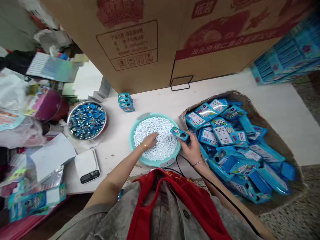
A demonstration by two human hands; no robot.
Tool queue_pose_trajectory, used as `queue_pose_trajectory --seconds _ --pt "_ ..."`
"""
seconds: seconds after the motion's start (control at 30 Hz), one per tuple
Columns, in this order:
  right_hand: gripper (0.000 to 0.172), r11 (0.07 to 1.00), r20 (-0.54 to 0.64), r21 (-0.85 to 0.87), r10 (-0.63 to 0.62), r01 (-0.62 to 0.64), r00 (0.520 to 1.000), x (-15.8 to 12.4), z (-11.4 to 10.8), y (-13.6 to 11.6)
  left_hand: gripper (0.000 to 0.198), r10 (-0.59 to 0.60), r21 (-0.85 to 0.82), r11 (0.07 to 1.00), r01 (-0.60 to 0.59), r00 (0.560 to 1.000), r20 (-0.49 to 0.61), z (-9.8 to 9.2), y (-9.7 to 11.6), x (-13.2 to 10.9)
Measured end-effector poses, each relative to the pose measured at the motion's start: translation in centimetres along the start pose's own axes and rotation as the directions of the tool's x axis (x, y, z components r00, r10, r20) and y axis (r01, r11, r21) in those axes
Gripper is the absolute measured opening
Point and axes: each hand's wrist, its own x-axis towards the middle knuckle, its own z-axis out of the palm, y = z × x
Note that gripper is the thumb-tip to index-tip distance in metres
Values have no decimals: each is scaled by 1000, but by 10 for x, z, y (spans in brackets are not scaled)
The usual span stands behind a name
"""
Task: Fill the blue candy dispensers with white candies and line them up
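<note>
A teal round basin [136, 128] holds a heap of small white candies [160, 131] in the middle of the white table. My left hand [150, 141] lies in the candies with its fingers curled down into the heap. My right hand [191, 148] grips a small blue container [179, 133] over the basin's right rim, its round opening facing up.
A brown basket [250, 106] of blue packs sits at right. A metal bowl [86, 120] of blue caps, a small white scale [87, 165] and three stacked blue boxes [125, 102] lie left. Big cardboard cartons [155, 40] stand behind. Clutter fills the far left.
</note>
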Motion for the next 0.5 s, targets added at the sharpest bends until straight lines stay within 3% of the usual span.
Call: queue_pose_trajectory --seconds 0.13,0.23,0.37,0.5 --pt "31 999 -5 -26 -23 23 1000 0 1 4 33 68 -27 997 -69 997 -19 -26 -4 -33" --pt "31 995 14 -64 -80 81 997 0 6 5 29 156 -5 988 -156 986 -55 -57 5 -59" --pt "33 979 77 -102 -171 178 982 -1 17 0 25 229 100 969 -226 973 -21 -99 37 -82" --pt "35 964 139 -93 -236 250 962 -4 27 -7 22 190 307 927 -216 975 113 -125 83 -88"
